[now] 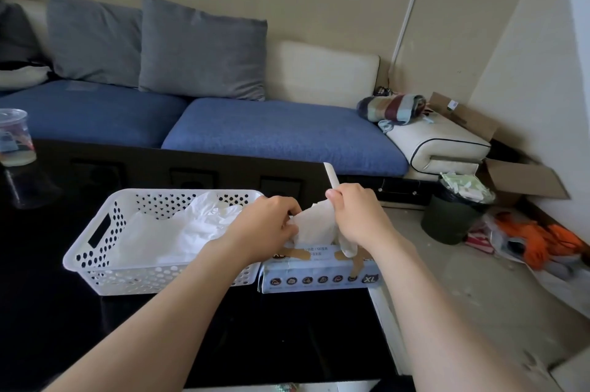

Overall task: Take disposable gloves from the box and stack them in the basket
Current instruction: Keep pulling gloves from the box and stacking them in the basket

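Where the box point(319, 278) was set at the right table point(48, 311) edge, a glove point(314, 225) was gripped by left hand point(271, 222) and right hand point(354, 216).

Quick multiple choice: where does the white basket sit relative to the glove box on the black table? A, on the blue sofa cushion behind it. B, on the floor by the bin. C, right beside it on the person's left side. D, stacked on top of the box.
C: the white basket stands on the black table directly beside the glove box, on the person's left side.
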A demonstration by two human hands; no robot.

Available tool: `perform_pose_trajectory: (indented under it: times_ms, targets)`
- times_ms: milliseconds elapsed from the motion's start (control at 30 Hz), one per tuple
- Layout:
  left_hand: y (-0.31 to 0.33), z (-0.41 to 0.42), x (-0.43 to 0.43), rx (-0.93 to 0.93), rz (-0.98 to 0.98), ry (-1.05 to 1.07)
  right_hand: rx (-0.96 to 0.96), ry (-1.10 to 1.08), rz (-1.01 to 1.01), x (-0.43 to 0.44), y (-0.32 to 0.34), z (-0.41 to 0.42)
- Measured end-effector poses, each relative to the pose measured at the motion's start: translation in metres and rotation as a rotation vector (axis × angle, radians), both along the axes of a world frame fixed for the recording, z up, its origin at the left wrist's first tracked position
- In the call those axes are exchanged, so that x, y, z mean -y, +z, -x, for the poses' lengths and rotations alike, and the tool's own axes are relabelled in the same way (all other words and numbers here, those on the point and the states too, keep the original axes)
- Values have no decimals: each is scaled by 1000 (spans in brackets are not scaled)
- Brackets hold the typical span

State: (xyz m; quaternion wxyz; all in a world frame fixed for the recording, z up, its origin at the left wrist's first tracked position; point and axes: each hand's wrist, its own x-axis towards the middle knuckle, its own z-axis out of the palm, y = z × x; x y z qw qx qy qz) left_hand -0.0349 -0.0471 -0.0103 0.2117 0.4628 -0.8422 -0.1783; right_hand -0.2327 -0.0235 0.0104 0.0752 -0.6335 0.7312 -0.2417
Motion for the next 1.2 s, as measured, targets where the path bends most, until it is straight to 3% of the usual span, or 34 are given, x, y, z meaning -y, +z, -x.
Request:
perform_pose_trajectory:
  times_ms: [167, 267, 400, 567, 733, 1000, 1200]
  targets:
    - [-1, 0, 0, -4, -8, 11, 164, 73, 107, -6, 4, 0]
    - [-1, -1, 0, -9, -17, 13, 280, 178, 12, -14, 11, -3]
    - [-1, -2, 1, -15, -19, 14, 113, 203, 6, -12, 8, -3]
    - [-3, -3, 0, 12, 17, 36, 98, 216, 68, -7, 0, -2]
    - [-1, -4, -2, 38, 33, 1, 190, 81, 227, -4, 2, 2]
    - [-1, -1, -3, 186, 108, -25, 477, -77, 172, -4, 8, -1]
    - [-5, 4, -4, -15, 151, -8, 462, -77, 183, -7, 10, -4]
